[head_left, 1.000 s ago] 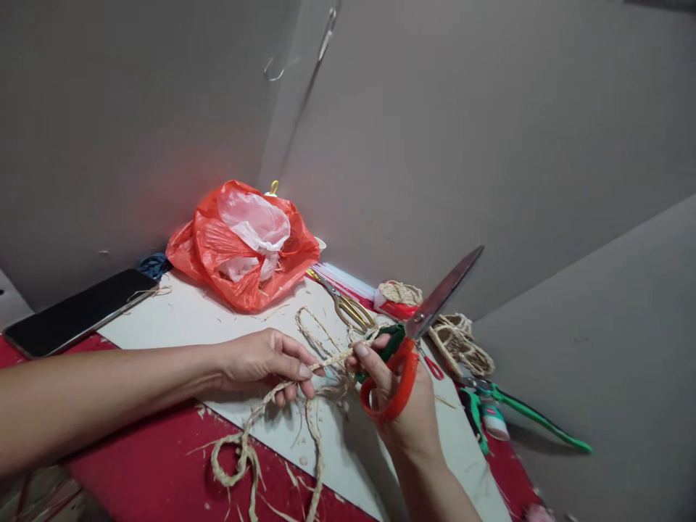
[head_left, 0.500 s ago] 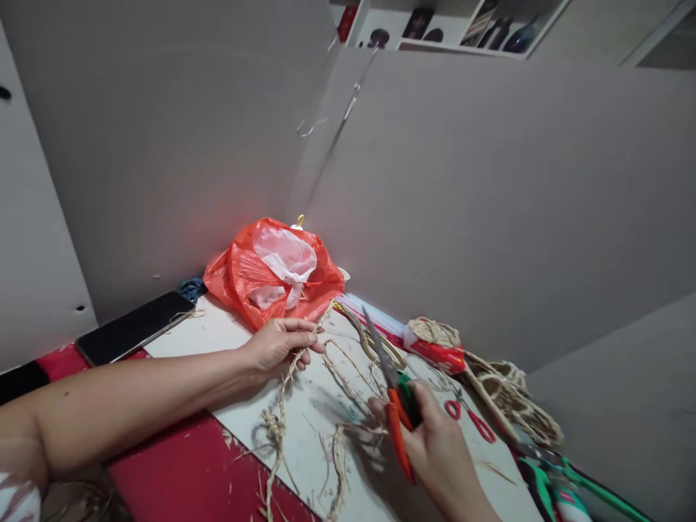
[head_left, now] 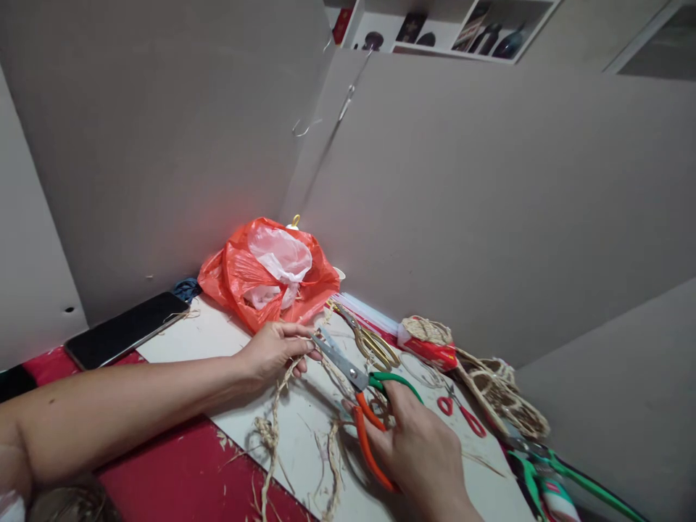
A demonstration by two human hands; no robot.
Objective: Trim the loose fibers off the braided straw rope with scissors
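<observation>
Pinched between the thumb and fingers of my left hand (head_left: 277, 351) is a twisted straw rope (head_left: 276, 413), rough with loose fibres. It hangs down past a knot across the white board (head_left: 231, 417). My right hand (head_left: 421, 438) holds scissors (head_left: 359, 380) with one green and one orange handle. Their blades point up and left, with the tips at my left fingertips beside the rope. The blades are parted a little near the tips. More rope (head_left: 334, 471) trails below the scissors, partly hidden by my right hand.
A red plastic bag (head_left: 228, 272) stands in the corner behind my left hand. At the left lies a black phone (head_left: 127, 330). Gold-handled scissors (head_left: 380, 346), small red-handled scissors (head_left: 470, 420), woven straw pieces (head_left: 508, 395) and green-handled shears (head_left: 592, 482) line the right side.
My right hand has brought the scissors left, turning the blades toward my left fingertips, and the handles have spread wider. My left hand stays nearly in place with the rope.
</observation>
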